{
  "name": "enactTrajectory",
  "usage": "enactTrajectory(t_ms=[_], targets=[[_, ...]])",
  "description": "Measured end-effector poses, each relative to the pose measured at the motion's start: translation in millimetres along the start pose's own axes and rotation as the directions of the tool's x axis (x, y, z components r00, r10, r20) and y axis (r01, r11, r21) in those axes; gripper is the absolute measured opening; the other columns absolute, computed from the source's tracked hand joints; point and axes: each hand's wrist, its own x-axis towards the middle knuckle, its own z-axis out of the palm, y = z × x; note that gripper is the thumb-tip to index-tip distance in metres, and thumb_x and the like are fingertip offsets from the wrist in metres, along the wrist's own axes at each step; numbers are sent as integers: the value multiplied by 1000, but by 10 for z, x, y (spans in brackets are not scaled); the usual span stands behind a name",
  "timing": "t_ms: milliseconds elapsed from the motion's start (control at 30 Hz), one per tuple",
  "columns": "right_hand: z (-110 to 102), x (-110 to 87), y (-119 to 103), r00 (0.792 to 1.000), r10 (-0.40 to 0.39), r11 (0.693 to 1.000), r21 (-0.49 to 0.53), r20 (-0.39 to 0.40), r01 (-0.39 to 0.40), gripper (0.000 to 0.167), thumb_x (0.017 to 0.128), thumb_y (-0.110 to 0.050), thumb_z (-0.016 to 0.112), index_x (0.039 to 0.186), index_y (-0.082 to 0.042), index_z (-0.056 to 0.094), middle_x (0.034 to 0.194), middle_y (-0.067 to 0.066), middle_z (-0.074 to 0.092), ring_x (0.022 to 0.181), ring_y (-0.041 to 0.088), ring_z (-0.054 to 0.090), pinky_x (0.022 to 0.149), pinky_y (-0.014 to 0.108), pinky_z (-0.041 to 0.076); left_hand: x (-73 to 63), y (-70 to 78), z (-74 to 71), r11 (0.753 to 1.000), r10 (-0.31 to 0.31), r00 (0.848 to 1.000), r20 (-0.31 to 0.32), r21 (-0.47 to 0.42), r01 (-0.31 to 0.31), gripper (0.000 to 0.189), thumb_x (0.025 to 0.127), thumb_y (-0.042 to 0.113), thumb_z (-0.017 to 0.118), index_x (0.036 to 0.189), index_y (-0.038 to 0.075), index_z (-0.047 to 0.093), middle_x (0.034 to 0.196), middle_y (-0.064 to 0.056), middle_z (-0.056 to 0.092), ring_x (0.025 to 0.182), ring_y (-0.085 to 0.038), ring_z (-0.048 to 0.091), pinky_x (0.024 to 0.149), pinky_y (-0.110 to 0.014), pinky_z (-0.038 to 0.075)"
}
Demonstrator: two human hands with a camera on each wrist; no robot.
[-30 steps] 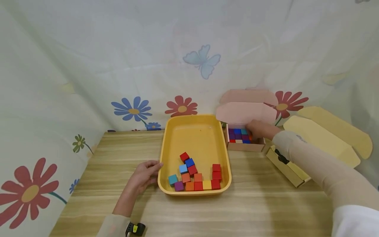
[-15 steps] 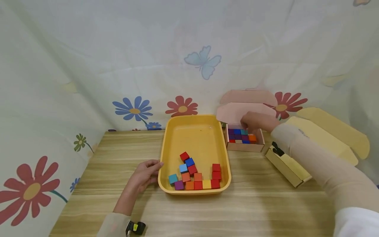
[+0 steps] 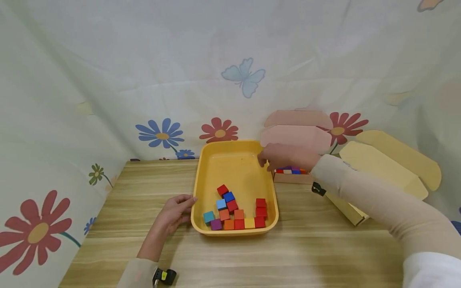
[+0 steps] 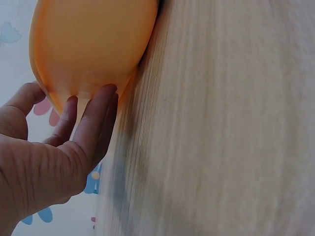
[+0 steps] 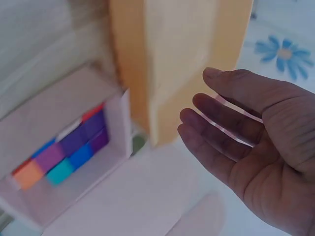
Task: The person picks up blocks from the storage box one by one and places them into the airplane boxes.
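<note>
My left hand (image 3: 175,211) grips the left rim of a yellow tray (image 3: 234,166). In the left wrist view its thumb is at the rim and its fingers (image 4: 93,118) lie against the outer wall. Colored cubes (image 3: 232,206), several of them red, sit in the near half of the tray. My right hand (image 3: 286,156) is over the tray's right rim, fingers loosely bent, holding nothing in the right wrist view. Behind it stands a pink cardboard box (image 3: 293,178), lid up, with rows of colored cubes (image 5: 74,147) inside; the arm partly hides it.
A yellow cardboard box (image 3: 347,210) with its lid (image 3: 385,168) raised stands at the right, partly behind the right forearm. A floral curtain (image 3: 173,80) hangs behind the wooden table (image 3: 151,180). A dark device (image 3: 164,277) is on the left wrist.
My right hand has lifted out of the pink box and moved left to the tray's right rim. An orange cube came into view in the box. The left hand stayed put.
</note>
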Motion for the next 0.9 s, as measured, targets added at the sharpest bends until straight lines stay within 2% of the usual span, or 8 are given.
enactTrajectory(t_ms=[67,133,233,433,600,667,733,900], targets=[[-1,107,-161,990,-86,987,142,112,70,13,90,-31,80,99,-24,74,96,-7,70,92,19,61,85,36,55,-3,3,4,1000,-1,1000,0,4,1,49,99,27,70,131,-7,55,120,-19,65,96,-23,70,79,-39,61],[0,259,-310,966,-163,955,279,203,103,23,91,-19,79,111,-11,71,110,3,72,101,22,65,92,33,56,-1,3,-1,1000,0,1000,2,5,0,49,98,27,70,131,-7,55,119,-19,65,96,-23,70,78,-38,61],[-28,466,-504,957,-207,943,303,201,140,25,93,-16,76,115,-6,71,116,8,71,108,25,65,95,33,54,6,-1,-14,1000,2,1000,1,5,-2,49,98,27,70,130,-8,55,116,-17,66,94,-22,70,78,-37,61],[11,768,-865,953,-254,918,351,163,184,27,94,-16,76,120,-10,71,117,5,71,107,19,64,95,28,54,30,-24,10,1000,-4,1000,6,-14,4,45,98,24,70,127,-7,57,110,-16,68,92,-22,71,77,-38,61],[131,913,-1143,915,-342,866,449,213,219,28,93,-15,77,120,-11,72,113,4,72,96,14,63,86,22,54,35,-28,37,1000,-6,1000,21,-18,6,47,98,26,71,126,-8,58,114,-17,68,95,-23,70,79,-39,61],[191,946,-1244,901,-360,855,471,240,216,30,92,-16,78,121,-11,72,113,3,71,94,13,61,84,20,54,25,-23,32,1000,-4,1000,18,-16,4,47,98,26,71,127,-8,57,117,-19,67,97,-24,70,80,-39,61],[246,972,-1330,897,-356,864,458,263,209,31,91,-19,79,121,-12,73,111,2,71,94,12,60,84,20,53,21,-16,17,1000,-3,1000,13,-15,3,47,99,26,70,127,-9,57,119,-19,66,98,-24,70,80,-38,61],[335,1006,-1496,905,-311,907,374,291,192,27,90,-20,80,116,-14,74,101,-2,67,88,14,57,77,21,51,6,-6,-16,1000,-3,1000,12,-17,3,47,98,27,71,127,-8,57,120,-18,64,98,-23,69,80,-38,61]])
